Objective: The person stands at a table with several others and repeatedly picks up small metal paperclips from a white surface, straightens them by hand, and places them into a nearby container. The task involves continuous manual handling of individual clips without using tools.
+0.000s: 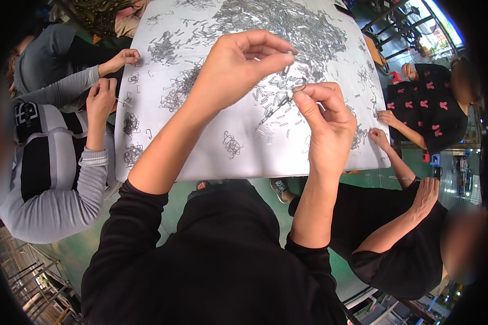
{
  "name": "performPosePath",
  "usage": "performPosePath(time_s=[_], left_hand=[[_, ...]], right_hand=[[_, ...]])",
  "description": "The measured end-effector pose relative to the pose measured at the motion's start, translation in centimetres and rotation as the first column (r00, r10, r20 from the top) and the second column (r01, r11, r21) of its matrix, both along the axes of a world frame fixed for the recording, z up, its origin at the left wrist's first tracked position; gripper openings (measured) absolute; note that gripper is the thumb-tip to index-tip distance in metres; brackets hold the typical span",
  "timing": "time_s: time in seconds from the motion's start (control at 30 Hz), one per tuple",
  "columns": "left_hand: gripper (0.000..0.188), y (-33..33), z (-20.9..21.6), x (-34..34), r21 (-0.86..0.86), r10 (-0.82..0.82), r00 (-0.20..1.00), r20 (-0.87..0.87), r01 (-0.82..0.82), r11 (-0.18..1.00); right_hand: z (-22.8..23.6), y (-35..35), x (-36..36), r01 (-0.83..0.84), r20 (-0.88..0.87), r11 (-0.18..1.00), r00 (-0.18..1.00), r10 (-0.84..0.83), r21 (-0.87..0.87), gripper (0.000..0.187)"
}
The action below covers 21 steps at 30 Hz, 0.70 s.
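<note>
Both of my hands are raised over the white table (200,162), close to each other. My left hand (244,62) pinches a small metal clip (290,60) between thumb and fingertips. Just below and to the right, my right hand (328,114) is closed in a pinch on a thin piece of bent wire (301,86); most of it is hidden by the fingers. Beneath the hands lie loose metal clips (279,100), some seemingly strung in a dark line slanting toward me. A small tangle of wire hooks (231,144) lies on the table nearer me.
A large heap of metal clips (287,24) covers the far middle of the table. More wire hooks (130,124) lie in bunches along the left edge. Co-workers sit close on both sides: a person in grey (59,168) at left, people in black (385,227) at right, their hands near the table edges.
</note>
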<state>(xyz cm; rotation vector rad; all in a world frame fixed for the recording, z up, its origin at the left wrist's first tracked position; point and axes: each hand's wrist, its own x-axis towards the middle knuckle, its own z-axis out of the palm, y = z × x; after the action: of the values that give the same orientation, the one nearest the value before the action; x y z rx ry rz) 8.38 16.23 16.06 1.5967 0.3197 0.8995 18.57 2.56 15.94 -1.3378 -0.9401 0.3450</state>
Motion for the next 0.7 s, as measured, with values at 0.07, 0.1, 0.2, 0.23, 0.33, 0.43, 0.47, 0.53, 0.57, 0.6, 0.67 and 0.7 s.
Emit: performPosePath(time_s=[0.07, 0.1, 0.2, 0.23, 0.33, 0.43, 0.47, 0.53, 0.57, 0.6, 0.67, 0.7], left_hand=[[0.017, -0.8, 2.0, -0.8, 0.001, 0.035, 0.999, -0.015, -0.035, 0.999], [0.018, -1.0, 2.6, -1.2, 0.010, 0.055, 0.998, -0.009, -0.055, 0.998], [0.015, -1.5, 3.3, -2.3, 0.040, 0.069, 0.997, 0.017, -0.070, 0.997], [0.015, -1.4, 3.4, -2.7, 0.038, 0.088, 0.996, -0.012, -0.087, 0.995], [0.014, -1.3, 3.7, -4.0, 0.099, 0.154, 0.988, -0.033, -0.150, 0.984], [0.017, -1.3, 4.1, -6.6, 0.206, 0.132, 0.991, 0.011, -0.131, 0.970], [0.017, -1.5, 4.2, -7.6, 0.227, 0.151, 0.988, 0.039, -0.156, 0.961], [0.018, -2.0, 4.7, -10.0, 0.228, 0.222, 0.974, 0.051, -0.228, 0.947], [0.019, -2.4, 4.9, -11.3, 0.231, 0.253, 0.965, 0.066, -0.261, 0.937], [0.020, -2.8, 5.3, -12.6, 0.262, 0.264, 0.962, 0.068, -0.273, 0.926], [0.021, -3.7, 6.0, -15.0, 0.326, 0.286, 0.955, 0.078, -0.295, 0.898], [0.021, -4.1, 6.2, -16.0, 0.355, 0.262, 0.963, 0.069, -0.269, 0.895]], right_hand=[[0.0, 0.5, -0.6, -0.021, 0.004, 1.000, 1.000, 0.021, 0.014, 0.010], [0.1, 0.7, -0.9, -0.025, 0.006, 0.999, 1.000, 0.025, 0.020, 0.011], [0.6, 1.4, -1.7, -0.003, 0.041, 1.000, 0.999, 0.003, -0.015, 0.011], [0.8, 1.7, -2.1, -0.028, 0.041, 1.000, 0.999, 0.028, -0.013, 0.011], [0.7, 2.3, -2.8, -0.083, 0.048, 0.996, 0.995, 0.084, -0.019, 0.011], [-1.1, 2.9, -2.3, -0.176, 0.000, 0.982, 0.984, 0.177, -0.066, 0.010], [-2.4, 3.6, -1.9, -0.182, -0.069, 0.976, 0.982, 0.174, -0.119, 0.010], [-6.3, 6.0, -1.3, -0.181, 0.007, 0.953, 0.982, 0.189, -0.241, 0.011], [-8.9, 7.6, -1.5, -0.144, 0.156, 0.935, 0.967, 0.203, -0.323, 0.012], [-11.8, 8.9, -2.2, -0.146, 0.257, 0.894, 0.927, 0.273, -0.423, 0.017], [-17.0, 10.7, -4.0, -0.074, 0.414, 0.802, 0.826, 0.382, -0.592, 0.027], [-19.3, 11.4, -5.2, -0.028, 0.466, 0.762, 0.776, 0.425, -0.647, 0.031]])
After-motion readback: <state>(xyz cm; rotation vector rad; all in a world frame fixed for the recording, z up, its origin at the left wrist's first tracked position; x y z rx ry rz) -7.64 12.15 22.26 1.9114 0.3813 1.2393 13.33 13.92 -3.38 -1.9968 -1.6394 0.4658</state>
